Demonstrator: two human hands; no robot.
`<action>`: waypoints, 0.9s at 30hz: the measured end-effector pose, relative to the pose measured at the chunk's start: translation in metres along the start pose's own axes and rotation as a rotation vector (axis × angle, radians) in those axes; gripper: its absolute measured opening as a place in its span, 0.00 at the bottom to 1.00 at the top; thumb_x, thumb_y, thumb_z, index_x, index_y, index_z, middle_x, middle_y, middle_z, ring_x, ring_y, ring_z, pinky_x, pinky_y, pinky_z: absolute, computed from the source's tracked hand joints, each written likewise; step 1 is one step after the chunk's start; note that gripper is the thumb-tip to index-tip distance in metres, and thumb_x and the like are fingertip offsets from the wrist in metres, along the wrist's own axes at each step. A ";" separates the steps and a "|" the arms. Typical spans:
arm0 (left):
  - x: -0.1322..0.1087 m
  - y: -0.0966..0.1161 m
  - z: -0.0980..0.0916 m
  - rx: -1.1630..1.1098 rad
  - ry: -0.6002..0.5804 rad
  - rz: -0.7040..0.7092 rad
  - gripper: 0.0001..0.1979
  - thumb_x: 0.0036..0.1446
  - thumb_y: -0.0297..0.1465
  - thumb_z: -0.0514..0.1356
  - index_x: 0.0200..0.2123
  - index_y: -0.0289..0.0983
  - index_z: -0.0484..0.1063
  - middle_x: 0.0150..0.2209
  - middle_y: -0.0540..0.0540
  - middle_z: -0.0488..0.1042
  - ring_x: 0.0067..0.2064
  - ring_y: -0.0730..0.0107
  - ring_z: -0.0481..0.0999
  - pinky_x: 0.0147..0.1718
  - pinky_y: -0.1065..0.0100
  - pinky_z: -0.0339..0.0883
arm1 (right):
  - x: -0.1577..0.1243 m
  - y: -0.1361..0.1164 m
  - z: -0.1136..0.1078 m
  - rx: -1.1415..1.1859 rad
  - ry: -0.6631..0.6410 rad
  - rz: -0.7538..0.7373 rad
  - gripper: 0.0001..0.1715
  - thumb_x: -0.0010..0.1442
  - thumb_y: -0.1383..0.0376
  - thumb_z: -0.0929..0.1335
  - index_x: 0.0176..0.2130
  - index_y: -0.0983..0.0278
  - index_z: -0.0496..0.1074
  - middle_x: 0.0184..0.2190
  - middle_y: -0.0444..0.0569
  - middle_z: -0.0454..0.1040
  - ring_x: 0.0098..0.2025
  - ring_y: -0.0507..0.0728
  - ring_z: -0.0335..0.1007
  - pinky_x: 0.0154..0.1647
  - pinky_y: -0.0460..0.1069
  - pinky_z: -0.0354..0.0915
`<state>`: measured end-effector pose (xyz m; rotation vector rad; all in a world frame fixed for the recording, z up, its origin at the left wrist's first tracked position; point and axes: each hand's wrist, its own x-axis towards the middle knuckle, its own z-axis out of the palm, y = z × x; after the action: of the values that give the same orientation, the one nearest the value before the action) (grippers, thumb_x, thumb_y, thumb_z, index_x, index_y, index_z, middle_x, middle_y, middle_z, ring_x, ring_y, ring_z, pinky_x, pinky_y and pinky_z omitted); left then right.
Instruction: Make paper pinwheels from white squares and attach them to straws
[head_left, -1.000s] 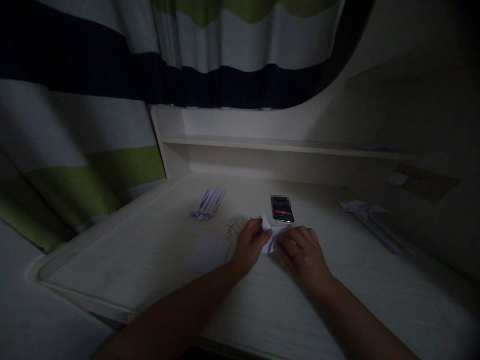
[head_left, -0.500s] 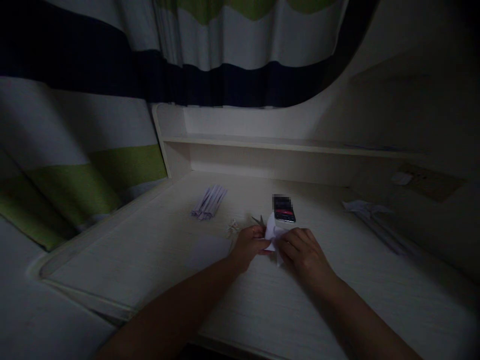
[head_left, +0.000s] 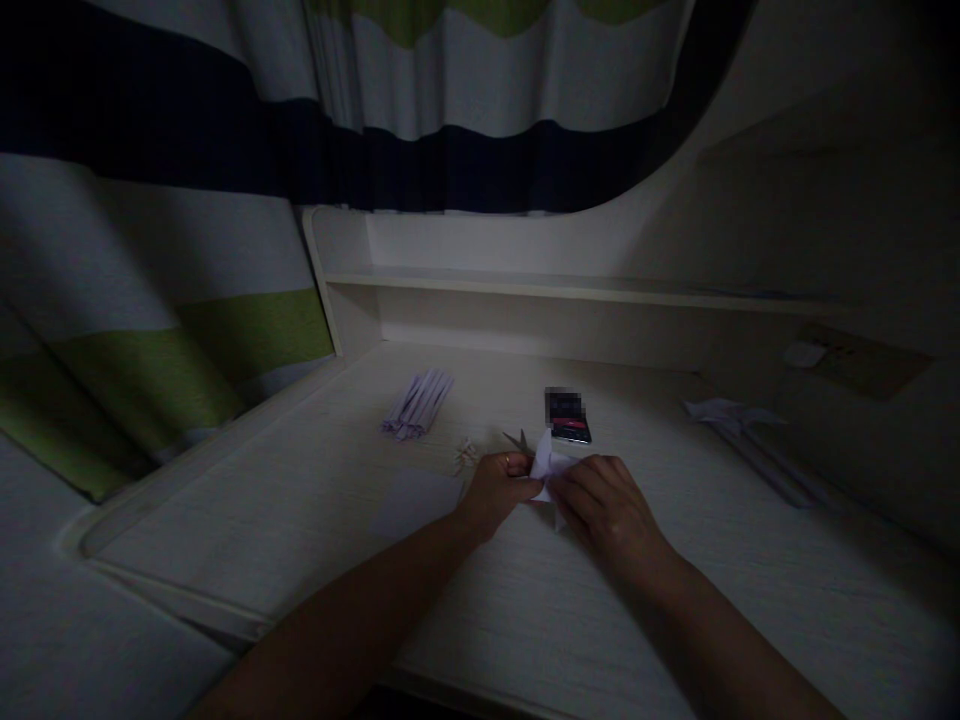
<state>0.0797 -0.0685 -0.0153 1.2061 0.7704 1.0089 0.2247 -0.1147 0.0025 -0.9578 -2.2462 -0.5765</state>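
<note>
Between my two hands is a folded piece of white paper [head_left: 541, 458], with one flap standing up and another part hanging below. My left hand [head_left: 496, 490] pinches its left side between thumb and fingers; a ring shows on one finger. The closed fingers of my right hand [head_left: 606, 505] grip the right side, and they cover part of the folds. Just beyond my left hand, the pointed blades of scissors [head_left: 519, 440] stick out; their handles are hidden. A flat white paper sheet [head_left: 416, 500] lies on the table left of my left forearm.
A bundle of rolled paper sticks [head_left: 420, 403] lies back left, with small whitish pieces [head_left: 466, 455] nearer. A phone [head_left: 569, 416] rests beyond my hands. At right lies a paper pinwheel [head_left: 735, 412] on a stick. A shelf [head_left: 525, 285] spans the back, under a striped curtain [head_left: 480, 160].
The upright flap of the paper has become narrower and more pointed, leaning slightly to the right. Both hands keep nearly the same place and grip.
</note>
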 end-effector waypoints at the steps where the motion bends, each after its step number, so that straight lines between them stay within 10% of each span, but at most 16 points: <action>1: 0.000 0.000 0.000 -0.003 -0.006 0.004 0.05 0.35 0.20 0.57 0.20 0.31 0.70 0.21 0.51 0.68 0.22 0.79 0.64 0.23 0.76 0.55 | 0.000 0.000 0.000 0.000 0.003 -0.001 0.09 0.57 0.70 0.61 0.33 0.68 0.71 0.26 0.51 0.70 0.31 0.56 0.58 0.32 0.52 0.55; 27: 0.000 0.004 -0.001 -0.131 0.062 -0.004 0.12 0.40 0.32 0.61 0.31 0.34 0.72 0.28 0.47 0.71 0.30 0.70 0.70 0.28 0.69 0.64 | -0.002 0.005 -0.001 -0.014 0.079 0.063 0.08 0.56 0.69 0.63 0.34 0.66 0.71 0.27 0.51 0.70 0.32 0.56 0.59 0.32 0.51 0.55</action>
<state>0.0780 -0.0681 -0.0118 1.0642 0.7430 1.0811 0.2295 -0.1128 0.0024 -0.9922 -2.1369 -0.5917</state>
